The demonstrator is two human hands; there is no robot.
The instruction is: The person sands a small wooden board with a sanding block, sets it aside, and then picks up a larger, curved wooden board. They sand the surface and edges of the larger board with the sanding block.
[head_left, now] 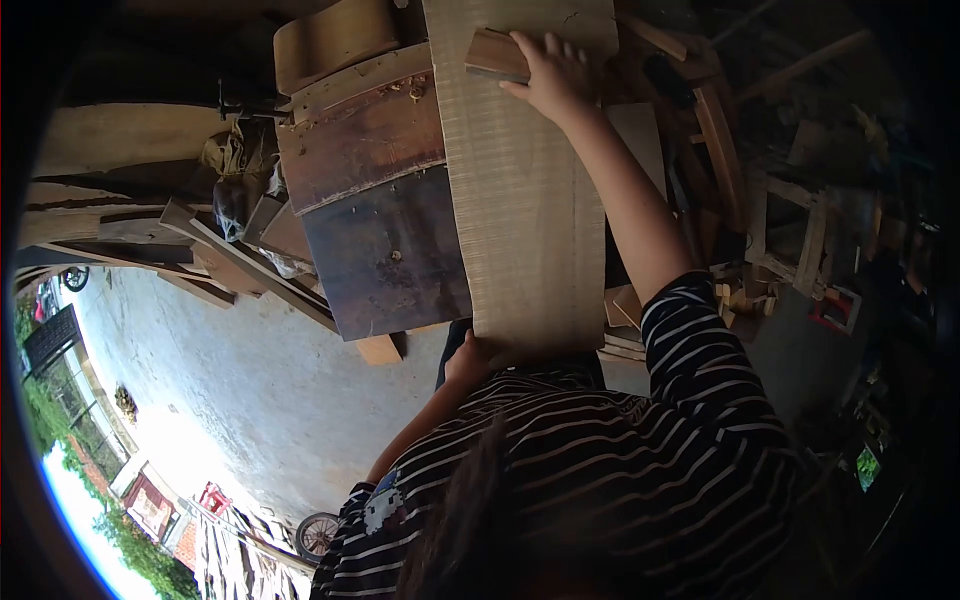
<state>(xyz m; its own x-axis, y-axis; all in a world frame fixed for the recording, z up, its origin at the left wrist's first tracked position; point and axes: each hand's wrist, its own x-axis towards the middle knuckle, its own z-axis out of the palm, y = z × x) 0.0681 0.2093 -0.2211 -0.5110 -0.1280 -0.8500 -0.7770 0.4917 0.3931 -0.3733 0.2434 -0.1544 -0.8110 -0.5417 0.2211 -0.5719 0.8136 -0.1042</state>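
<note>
A long, pale wooden board [530, 220] stretches away from my body, its near end close to my waist. Near its far part, a small wooden block [498, 55] lies flat on the surface. My right hand [555, 82] grips the right end of this block, thumb on the near side and index finger over the far side. The other fingers spread over the board. Down at the near left corner, my left hand [466, 362] is closed on the board's edge, with its fingertips partly hidden.
Dark stained panels [385, 255] with wood shavings lie left of the board. Planks [250, 255] lean farther left above a concrete floor [240, 370]. On the right are a wooden frame [790, 230], offcuts [745, 298] and a curved wooden piece [720, 155].
</note>
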